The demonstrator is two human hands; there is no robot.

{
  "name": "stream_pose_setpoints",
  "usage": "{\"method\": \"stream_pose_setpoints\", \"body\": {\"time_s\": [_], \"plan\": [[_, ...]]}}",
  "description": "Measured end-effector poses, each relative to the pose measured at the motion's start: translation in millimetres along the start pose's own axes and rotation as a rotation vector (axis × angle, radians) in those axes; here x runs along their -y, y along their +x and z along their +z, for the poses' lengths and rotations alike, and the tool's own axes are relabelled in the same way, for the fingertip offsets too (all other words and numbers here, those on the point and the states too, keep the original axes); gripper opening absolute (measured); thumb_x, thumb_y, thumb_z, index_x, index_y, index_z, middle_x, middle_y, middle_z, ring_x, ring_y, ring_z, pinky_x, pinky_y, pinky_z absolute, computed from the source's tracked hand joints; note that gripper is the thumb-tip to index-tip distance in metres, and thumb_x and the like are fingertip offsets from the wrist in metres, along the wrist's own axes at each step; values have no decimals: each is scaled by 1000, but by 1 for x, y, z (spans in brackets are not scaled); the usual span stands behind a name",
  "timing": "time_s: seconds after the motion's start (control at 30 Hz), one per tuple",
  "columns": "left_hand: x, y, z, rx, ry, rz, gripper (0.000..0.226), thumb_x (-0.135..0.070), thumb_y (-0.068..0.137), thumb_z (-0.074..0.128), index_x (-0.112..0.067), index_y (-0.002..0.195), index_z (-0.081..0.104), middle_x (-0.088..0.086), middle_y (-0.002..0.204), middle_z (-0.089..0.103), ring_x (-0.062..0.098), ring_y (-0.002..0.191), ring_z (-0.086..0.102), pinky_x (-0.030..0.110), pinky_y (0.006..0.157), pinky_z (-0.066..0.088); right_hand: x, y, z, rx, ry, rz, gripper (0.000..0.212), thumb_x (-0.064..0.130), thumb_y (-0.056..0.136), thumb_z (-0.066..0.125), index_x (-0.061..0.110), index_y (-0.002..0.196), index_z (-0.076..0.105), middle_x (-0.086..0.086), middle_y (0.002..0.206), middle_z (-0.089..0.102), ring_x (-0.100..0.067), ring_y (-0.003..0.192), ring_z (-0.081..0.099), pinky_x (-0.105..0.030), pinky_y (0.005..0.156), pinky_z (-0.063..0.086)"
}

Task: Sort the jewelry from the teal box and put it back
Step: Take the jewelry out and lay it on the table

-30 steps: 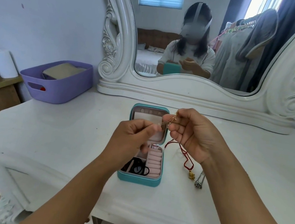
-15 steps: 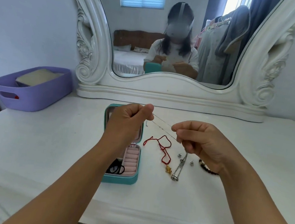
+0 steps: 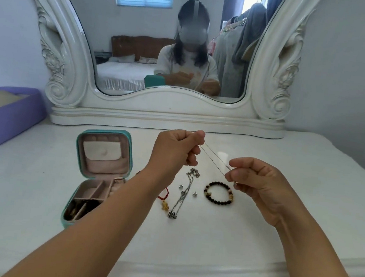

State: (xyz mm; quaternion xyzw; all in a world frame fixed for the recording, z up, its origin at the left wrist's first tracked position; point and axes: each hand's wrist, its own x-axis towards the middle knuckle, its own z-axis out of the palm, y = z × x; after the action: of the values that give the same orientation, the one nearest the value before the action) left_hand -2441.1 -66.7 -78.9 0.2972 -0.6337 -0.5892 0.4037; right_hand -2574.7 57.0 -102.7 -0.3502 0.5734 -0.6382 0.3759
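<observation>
A: What's on the far left?

B: A lilac plastic tub [image 3: 8, 118] on the white dressing table [image 3: 305, 209]. Next comes the square teal jewelry box [image 3: 100, 172], lid up, pink lining showing.

A: And past the box?

B: A red cord with a gold charm [image 3: 164, 201], a silver chain necklace [image 3: 183, 195] with two small silver studs [image 3: 194, 194] beside it, then a dark beaded bracelet [image 3: 218, 193], all lying on the table.

A: The hands?

B: The left hand [image 3: 175, 153] and right hand [image 3: 260, 183] each pinch an end of a thin gold chain [image 3: 216, 160], stretched taut above the table.
</observation>
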Motion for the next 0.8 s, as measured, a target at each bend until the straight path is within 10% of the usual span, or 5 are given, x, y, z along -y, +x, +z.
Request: {"method": "stream_pose_setpoints", "body": {"time_s": [0.27, 0.5, 0.8], "plan": [[30, 16, 52, 115, 165, -91, 22, -22, 80, 69, -1, 76, 70, 2, 57, 56, 8, 39, 45, 15, 43, 42, -11, -19, -45, -110, -83, 47, 15, -10, 77, 62, 4, 83, 64, -9, 60, 68, -19, 48, 65, -24, 46, 53], [56, 28, 91, 163, 370, -134, 19, -23, 79, 70, -4, 75, 69, 2, 58, 59, 7, 37, 45, 14, 41, 41, -26, -30, -59, -177, -280, 41, 15, 1, 72, 72, 14, 79, 68, -1, 58, 65, -14, 56, 59, -24, 61, 48], [71, 40, 113, 183, 759, -13, 13, -27, 76, 69, -15, 74, 74, -1, 73, 68, 18, 72, 63, 29, 66, 50, -31, -36, -57, -127, -424, -26, 25, 7, 74, 71, 27, 87, 63, 9, 83, 67, -9, 49, 62, -14, 53, 46]]}}
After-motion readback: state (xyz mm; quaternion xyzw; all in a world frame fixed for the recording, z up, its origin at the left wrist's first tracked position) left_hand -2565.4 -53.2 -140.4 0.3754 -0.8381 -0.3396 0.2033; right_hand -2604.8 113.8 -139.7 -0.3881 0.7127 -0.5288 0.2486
